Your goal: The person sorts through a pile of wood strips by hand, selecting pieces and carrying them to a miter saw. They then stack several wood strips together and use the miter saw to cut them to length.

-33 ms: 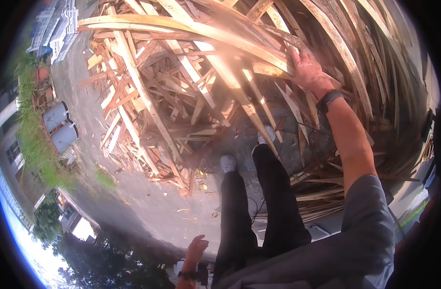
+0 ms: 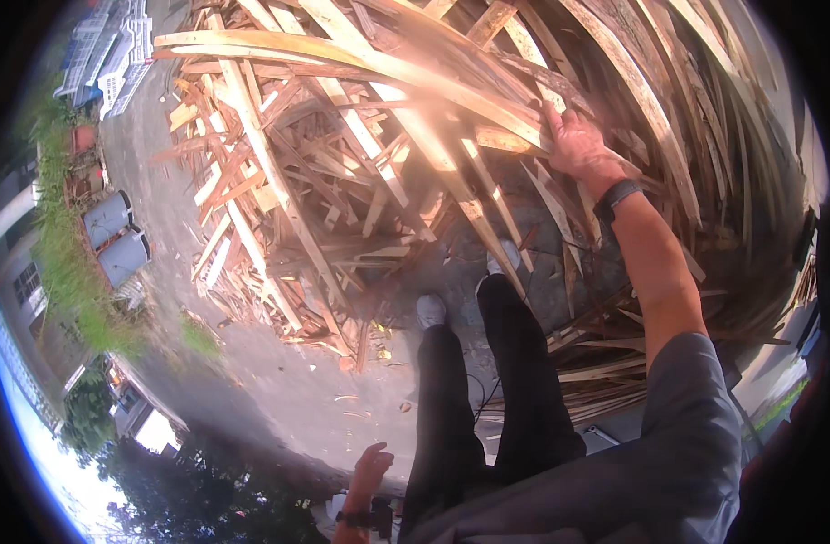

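In the upper right of the frame, the person's bare right hand is at the right end of a long, pale, flat wooden strip, which runs to the upper left across other pieces. The fingers are partly spread; whether they have closed around the strip I cannot tell. The left hand, at the lower centre, is loosely curled with nothing visible in it.

Judging by how things lie, little looks finished: the strip is not clear of the tangled heap of brown, splintered wood scraps, and plenty remains loose. Thin brown wooden strips lie roughly side by side at the lower right (set in order or simply dropped, I cannot say).

No brand, label or writing is readable, on the wood or on the black wristwatch.
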Demonstrator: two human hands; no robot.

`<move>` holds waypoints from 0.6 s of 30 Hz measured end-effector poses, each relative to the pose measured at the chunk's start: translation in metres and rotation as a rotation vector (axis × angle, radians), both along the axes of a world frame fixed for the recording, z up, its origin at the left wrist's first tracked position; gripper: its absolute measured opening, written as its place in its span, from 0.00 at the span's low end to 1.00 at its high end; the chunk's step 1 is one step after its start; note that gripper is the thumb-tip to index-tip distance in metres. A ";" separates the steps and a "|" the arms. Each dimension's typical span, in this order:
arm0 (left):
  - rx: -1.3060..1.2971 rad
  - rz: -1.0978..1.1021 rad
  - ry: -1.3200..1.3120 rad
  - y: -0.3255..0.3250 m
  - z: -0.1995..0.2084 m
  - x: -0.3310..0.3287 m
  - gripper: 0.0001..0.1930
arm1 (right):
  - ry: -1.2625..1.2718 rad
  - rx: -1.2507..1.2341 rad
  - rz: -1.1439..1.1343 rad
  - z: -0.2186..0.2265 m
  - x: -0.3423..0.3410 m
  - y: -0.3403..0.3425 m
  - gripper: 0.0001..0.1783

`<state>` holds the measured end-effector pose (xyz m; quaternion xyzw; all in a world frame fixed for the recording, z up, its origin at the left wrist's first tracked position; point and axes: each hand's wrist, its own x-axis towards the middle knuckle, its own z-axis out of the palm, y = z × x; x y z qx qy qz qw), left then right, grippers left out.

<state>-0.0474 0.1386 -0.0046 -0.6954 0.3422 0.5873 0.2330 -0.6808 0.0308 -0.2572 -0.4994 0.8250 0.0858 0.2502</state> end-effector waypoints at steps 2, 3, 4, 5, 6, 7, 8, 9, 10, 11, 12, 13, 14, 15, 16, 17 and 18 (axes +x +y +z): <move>-0.053 0.015 0.014 0.000 0.000 0.000 0.18 | -0.080 0.099 -0.034 0.009 0.021 0.003 0.41; -0.086 0.019 0.037 -0.001 0.000 -0.001 0.18 | -0.101 0.143 -0.037 0.010 0.023 0.009 0.40; -0.093 0.012 0.050 -0.004 0.000 -0.001 0.18 | -0.143 0.096 -0.106 0.012 0.026 0.017 0.34; -0.091 -0.026 0.059 -0.007 0.000 0.001 0.18 | -0.192 0.048 -0.168 0.017 0.035 0.024 0.29; -0.089 -0.066 0.072 -0.009 0.001 0.001 0.19 | -0.214 0.089 -0.194 0.027 0.044 0.028 0.30; -0.098 -0.070 0.084 -0.011 0.001 0.000 0.19 | -0.236 0.130 -0.221 0.038 0.053 0.036 0.30; -0.112 -0.069 0.100 -0.013 0.002 0.000 0.19 | -0.277 0.133 -0.192 0.052 0.064 0.045 0.31; -0.126 -0.071 0.120 -0.016 0.001 -0.001 0.19 | -0.315 0.136 -0.166 0.065 0.075 0.058 0.32; -0.134 -0.083 0.142 -0.024 -0.002 -0.003 0.19 | -0.328 0.179 -0.221 0.068 0.087 0.078 0.32; -0.132 -0.160 0.147 -0.030 -0.006 -0.003 0.19 | -0.344 0.222 -0.272 0.071 0.101 0.099 0.33; -0.141 -0.229 0.147 -0.035 -0.006 -0.001 0.19 | -0.405 0.223 -0.312 0.088 0.117 0.115 0.34; -0.162 -0.234 0.170 -0.041 -0.004 -0.002 0.19 | -0.462 0.219 -0.356 0.110 0.132 0.134 0.34; -0.182 -0.268 0.209 -0.051 -0.001 -0.007 0.20 | -0.459 0.172 -0.342 0.128 0.145 0.160 0.34; -0.205 -0.296 0.243 -0.060 0.002 -0.010 0.20 | -0.476 0.206 -0.404 0.165 0.159 0.170 0.33; -0.227 -0.315 0.275 -0.071 0.006 -0.017 0.20 | -0.482 0.208 -0.427 0.183 0.172 0.196 0.33; -0.260 -0.386 0.279 -0.084 0.011 -0.023 0.20 | -0.462 0.104 -0.399 0.210 0.188 0.220 0.33; -0.290 -0.465 0.292 -0.095 0.015 -0.029 0.20 | -0.435 0.126 -0.457 0.226 0.203 0.249 0.33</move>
